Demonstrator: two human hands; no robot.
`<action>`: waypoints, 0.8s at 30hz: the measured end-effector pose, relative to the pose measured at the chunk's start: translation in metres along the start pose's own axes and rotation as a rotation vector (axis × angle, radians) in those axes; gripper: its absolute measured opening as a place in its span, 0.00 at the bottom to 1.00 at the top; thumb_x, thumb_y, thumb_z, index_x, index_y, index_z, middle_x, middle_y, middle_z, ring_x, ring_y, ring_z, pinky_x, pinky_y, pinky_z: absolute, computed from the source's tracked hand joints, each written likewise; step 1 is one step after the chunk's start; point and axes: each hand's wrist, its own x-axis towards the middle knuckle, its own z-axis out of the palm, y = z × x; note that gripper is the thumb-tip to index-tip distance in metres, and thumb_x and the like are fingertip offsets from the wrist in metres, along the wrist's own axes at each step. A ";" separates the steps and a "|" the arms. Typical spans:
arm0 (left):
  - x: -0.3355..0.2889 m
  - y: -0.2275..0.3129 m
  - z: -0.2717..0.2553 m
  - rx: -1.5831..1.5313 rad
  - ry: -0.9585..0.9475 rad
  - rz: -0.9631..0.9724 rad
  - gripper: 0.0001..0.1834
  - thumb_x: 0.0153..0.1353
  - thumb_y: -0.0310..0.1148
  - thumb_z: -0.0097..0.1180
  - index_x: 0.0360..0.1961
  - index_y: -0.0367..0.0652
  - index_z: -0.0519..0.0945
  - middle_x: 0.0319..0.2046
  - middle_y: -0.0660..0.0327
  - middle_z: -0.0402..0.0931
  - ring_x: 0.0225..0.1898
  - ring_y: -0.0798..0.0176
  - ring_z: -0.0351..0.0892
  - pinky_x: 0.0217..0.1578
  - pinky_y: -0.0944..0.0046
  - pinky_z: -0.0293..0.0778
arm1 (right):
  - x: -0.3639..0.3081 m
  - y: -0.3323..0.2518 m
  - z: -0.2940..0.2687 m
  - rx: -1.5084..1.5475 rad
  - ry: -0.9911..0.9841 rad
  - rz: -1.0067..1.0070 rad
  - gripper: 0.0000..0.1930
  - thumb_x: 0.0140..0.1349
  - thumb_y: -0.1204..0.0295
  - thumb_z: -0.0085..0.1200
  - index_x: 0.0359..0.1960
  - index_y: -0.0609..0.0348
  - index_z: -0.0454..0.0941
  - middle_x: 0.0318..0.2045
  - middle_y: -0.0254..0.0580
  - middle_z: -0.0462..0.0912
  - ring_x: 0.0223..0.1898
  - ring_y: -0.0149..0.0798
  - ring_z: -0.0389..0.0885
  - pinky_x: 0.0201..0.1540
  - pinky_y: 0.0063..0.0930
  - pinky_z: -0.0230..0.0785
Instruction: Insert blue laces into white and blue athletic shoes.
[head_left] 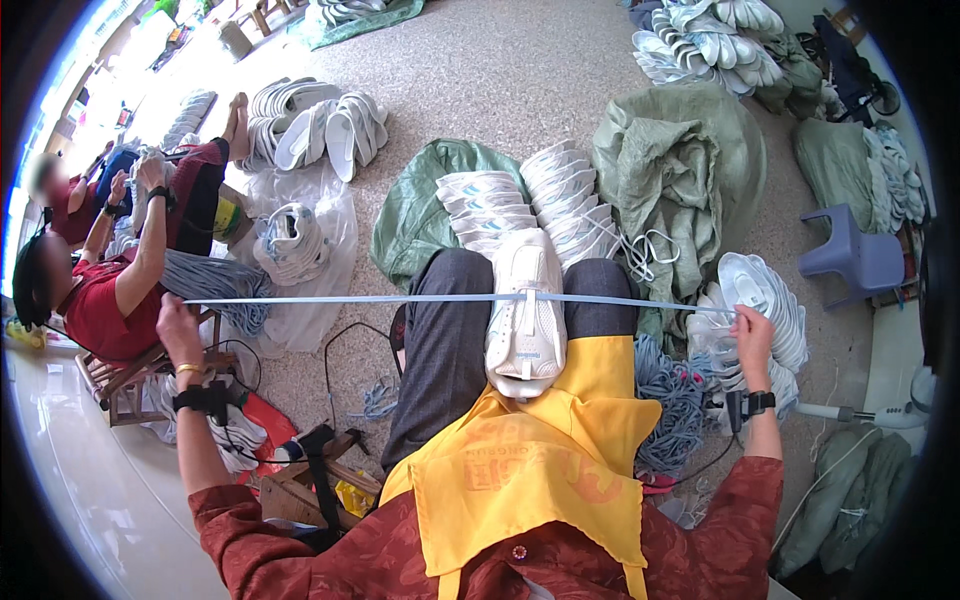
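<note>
A white sneaker (526,350) rests between my knees, its toe pointing away from me and its tongue end near me. A pale blue shoelace (400,299) crosses the sneaker and passes through it near its middle. My left hand (178,330) is closed on one end of the lace, far out to the left. Far out to the right, my right hand (752,335) pinches the other end. Both sides of the lace are pulled straight and look about equal in length. A yellow apron (540,450) covers my lap.
Beyond my knees stand stacked white shoe uppers (487,205) by green sacks (680,160). Bundled blue-grey laces (665,400) hang at my right thigh, near more stacked shoes (765,300). A purple stool (850,255) is at right. Co-workers (140,270) sit at left.
</note>
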 end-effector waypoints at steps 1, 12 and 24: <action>0.002 -0.024 -0.010 0.034 0.015 -0.050 0.02 0.70 0.22 0.53 0.41 0.36 0.75 0.32 0.42 0.81 0.37 0.35 0.83 0.39 0.43 0.76 | 0.003 0.018 -0.010 0.017 0.008 0.037 0.10 0.72 0.80 0.55 0.49 0.67 0.88 0.30 0.44 0.87 0.24 0.32 0.86 0.28 0.27 0.80; 0.020 -0.123 -0.039 -0.181 0.037 -0.572 0.03 0.72 0.25 0.55 0.41 0.39 0.79 0.32 0.59 0.86 0.31 0.65 0.90 0.30 0.65 0.85 | 0.014 -0.016 -0.040 0.363 -0.083 0.241 0.11 0.74 0.76 0.58 0.54 0.65 0.86 0.36 0.42 0.89 0.30 0.29 0.88 0.33 0.23 0.83; 0.004 -0.115 -0.035 -0.209 0.014 -0.573 0.03 0.73 0.25 0.55 0.40 0.37 0.78 0.33 0.58 0.84 0.31 0.66 0.90 0.32 0.65 0.87 | -0.032 -0.288 0.121 0.276 -0.462 -0.446 0.15 0.60 0.77 0.69 0.49 0.62 0.87 0.34 0.44 0.86 0.25 0.32 0.83 0.30 0.27 0.75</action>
